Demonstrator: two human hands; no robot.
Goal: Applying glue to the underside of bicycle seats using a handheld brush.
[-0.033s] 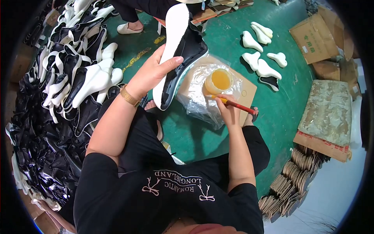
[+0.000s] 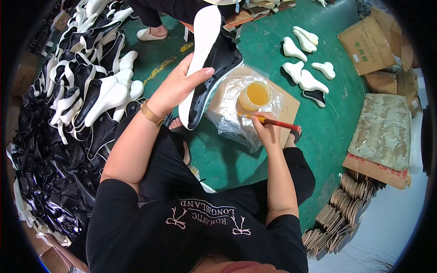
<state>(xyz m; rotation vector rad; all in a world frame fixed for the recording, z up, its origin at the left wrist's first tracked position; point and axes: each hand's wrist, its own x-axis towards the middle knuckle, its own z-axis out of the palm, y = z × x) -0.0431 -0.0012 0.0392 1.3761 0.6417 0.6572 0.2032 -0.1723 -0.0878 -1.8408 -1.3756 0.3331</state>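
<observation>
My left hand (image 2: 184,82) is closed round a white and black bicycle saddle (image 2: 205,38), held upright with the thumb across its black, hollow side. In my right hand (image 2: 267,132) is a brush (image 2: 284,123) with a red and yellow handle, gripped between the fingers. The brush tip points left, just below a jar (image 2: 256,95) of amber liquid. Whether the tip touches the plastic underneath I cannot tell. The jar stands on clear plastic sheeting (image 2: 230,98) over a cardboard box (image 2: 287,98).
White saddle pads (image 2: 313,81) lie on the green floor (image 2: 334,132) to the right. At left is a big heap of white and black saddle parts (image 2: 107,93). Cardboard boxes (image 2: 366,45) and stacked brown pieces (image 2: 339,209) line the right side. Another person's foot (image 2: 152,32) shows at the top.
The brush has shifted slightly: its tip is a little lower and further left, its handle end a little higher. The left hand and saddle stay almost in place.
</observation>
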